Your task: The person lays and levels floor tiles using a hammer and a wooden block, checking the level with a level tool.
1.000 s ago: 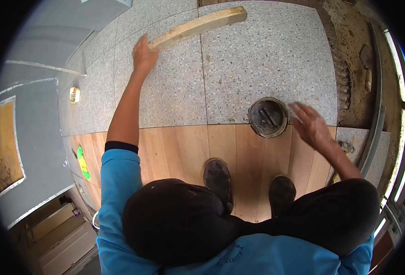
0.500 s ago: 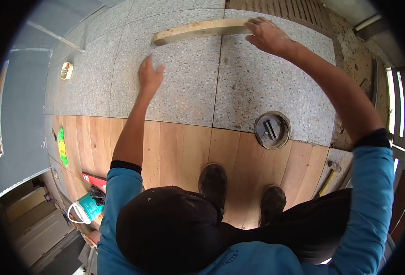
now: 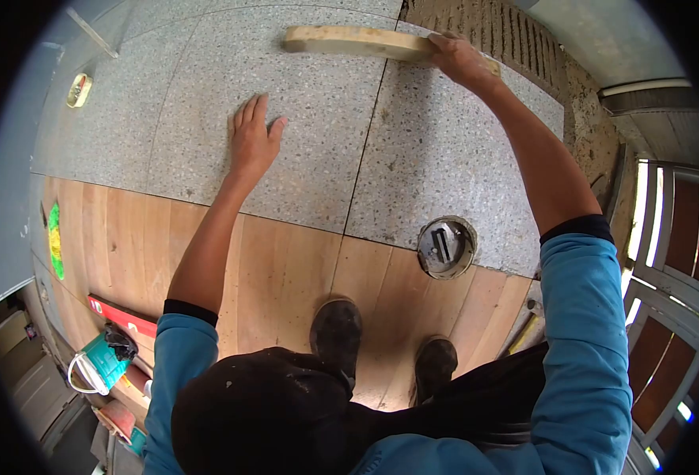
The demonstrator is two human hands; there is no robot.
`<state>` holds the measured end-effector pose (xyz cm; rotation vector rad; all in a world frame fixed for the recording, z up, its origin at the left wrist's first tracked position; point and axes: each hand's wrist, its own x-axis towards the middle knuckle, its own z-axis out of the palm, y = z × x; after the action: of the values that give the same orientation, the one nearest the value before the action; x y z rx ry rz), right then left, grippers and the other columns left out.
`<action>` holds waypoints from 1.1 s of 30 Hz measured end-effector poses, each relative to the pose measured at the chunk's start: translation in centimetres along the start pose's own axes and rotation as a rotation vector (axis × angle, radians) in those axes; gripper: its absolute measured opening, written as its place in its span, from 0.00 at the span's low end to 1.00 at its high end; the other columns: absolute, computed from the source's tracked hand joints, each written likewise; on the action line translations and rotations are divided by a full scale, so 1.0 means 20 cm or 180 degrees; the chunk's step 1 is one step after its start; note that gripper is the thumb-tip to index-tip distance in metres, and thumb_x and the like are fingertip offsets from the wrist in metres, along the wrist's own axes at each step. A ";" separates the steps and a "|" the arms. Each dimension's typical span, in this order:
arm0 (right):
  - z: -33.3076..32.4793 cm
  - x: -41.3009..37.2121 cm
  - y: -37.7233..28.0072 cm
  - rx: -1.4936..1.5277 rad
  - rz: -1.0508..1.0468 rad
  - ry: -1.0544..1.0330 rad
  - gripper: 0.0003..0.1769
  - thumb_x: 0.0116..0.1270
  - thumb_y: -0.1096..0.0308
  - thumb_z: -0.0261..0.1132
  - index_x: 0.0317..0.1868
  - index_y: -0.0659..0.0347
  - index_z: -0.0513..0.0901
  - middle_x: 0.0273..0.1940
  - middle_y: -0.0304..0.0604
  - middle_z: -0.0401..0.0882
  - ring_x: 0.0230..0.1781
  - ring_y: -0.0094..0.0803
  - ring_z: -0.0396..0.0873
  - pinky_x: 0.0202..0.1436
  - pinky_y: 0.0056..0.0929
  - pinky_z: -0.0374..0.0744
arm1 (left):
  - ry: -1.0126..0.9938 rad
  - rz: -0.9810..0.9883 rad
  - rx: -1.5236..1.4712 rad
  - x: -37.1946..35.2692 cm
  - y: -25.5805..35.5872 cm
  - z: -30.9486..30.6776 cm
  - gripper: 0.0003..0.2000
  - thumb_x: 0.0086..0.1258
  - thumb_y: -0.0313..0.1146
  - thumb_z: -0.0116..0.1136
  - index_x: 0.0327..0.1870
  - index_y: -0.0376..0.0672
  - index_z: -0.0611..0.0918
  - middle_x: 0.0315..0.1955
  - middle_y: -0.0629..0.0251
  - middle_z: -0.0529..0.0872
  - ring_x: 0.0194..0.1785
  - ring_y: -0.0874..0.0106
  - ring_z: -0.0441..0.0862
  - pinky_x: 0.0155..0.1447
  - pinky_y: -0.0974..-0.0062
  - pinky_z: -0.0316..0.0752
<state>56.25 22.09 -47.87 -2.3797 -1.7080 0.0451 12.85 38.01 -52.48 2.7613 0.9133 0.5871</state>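
Note:
My right hand (image 3: 462, 62) is closed around a pale length of timber (image 3: 349, 41), near its right end. The timber lies crosswise over the joint between two speckled grey tiles (image 3: 302, 150) and casts a shadow on the right-hand one. A short stub of it shows past my wrist. My left hand (image 3: 253, 141) is empty, palm down over the left tile with the thumb apart from the fingers. A round drain opening (image 3: 447, 247) with a dark slotted piece inside cuts the near edge of the right tile.
Ridged mortar (image 3: 488, 32) borders the tiles at the back right. Wood-look flooring (image 3: 278, 261) runs under my boots. To the left are a small tray (image 3: 79, 90), a red level (image 3: 124, 315) and a teal bucket (image 3: 104, 362). A hammer (image 3: 526, 328) lies at right.
The timber's left end has swung away, and my right hand has closed further round it. My left hand's fingers are more stretched out. The camera view has shifted too.

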 end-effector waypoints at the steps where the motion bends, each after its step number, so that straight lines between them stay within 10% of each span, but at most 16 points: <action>1: -0.01 -0.01 0.07 0.0041 0.0009 0.0021 0.24 0.69 0.58 0.66 0.64 0.53 0.82 0.65 0.51 0.80 0.71 0.52 0.73 0.74 0.52 0.73 | 0.0002 -0.0004 -0.0033 0.00 -0.01 0.00 0.31 0.77 0.45 0.62 0.74 0.36 0.72 0.72 0.48 0.75 0.77 0.51 0.67 0.81 0.49 0.55; 19: -0.19 -0.13 0.22 0.0075 0.0464 -0.0285 0.23 0.67 0.57 0.66 0.60 0.54 0.82 0.53 0.55 0.87 0.57 0.59 0.83 0.62 0.52 0.80 | -0.1156 0.1207 -0.0612 -0.11 0.60 -0.06 0.32 0.77 0.48 0.61 0.77 0.42 0.71 0.78 0.54 0.70 0.83 0.53 0.59 0.86 0.43 0.44; 27: -0.24 -0.86 0.33 -0.0742 0.1060 -0.0603 0.19 0.75 0.58 0.62 0.53 0.66 0.82 0.40 0.53 0.89 0.40 0.60 0.87 0.44 0.57 0.84 | -0.1267 0.1832 -0.0597 -0.12 0.78 0.04 0.31 0.76 0.45 0.63 0.77 0.45 0.72 0.78 0.58 0.70 0.83 0.56 0.61 0.86 0.43 0.47; 30: -0.14 -1.26 0.49 -0.3680 -0.0430 -0.1470 0.16 0.75 0.60 0.60 0.50 0.64 0.83 0.41 0.57 0.89 0.45 0.60 0.88 0.44 0.60 0.85 | -0.1176 0.2004 -0.0519 -0.13 0.80 0.09 0.31 0.76 0.45 0.63 0.77 0.47 0.72 0.79 0.61 0.69 0.83 0.58 0.60 0.87 0.45 0.46; 31: -0.27 -1.38 0.43 -0.2781 -0.0473 -0.1972 0.16 0.73 0.60 0.61 0.49 0.64 0.85 0.43 0.57 0.88 0.49 0.61 0.87 0.46 0.62 0.85 | -0.1231 0.2073 -0.0529 -0.12 0.80 0.11 0.30 0.77 0.45 0.62 0.78 0.48 0.72 0.79 0.63 0.69 0.84 0.59 0.60 0.87 0.47 0.45; 33: -0.40 -1.53 0.26 -0.1057 0.1601 -0.1969 0.24 0.69 0.52 0.68 0.49 0.68 0.84 0.41 0.57 0.88 0.40 0.49 0.89 0.40 0.49 0.87 | -0.1203 0.2134 -0.0537 -0.11 0.79 0.16 0.30 0.78 0.45 0.62 0.78 0.48 0.72 0.79 0.64 0.69 0.84 0.60 0.59 0.88 0.47 0.45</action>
<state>52.25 -9.57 -44.09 -3.2390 -1.3281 0.6882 20.95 23.92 -51.64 2.8328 -0.1491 0.1868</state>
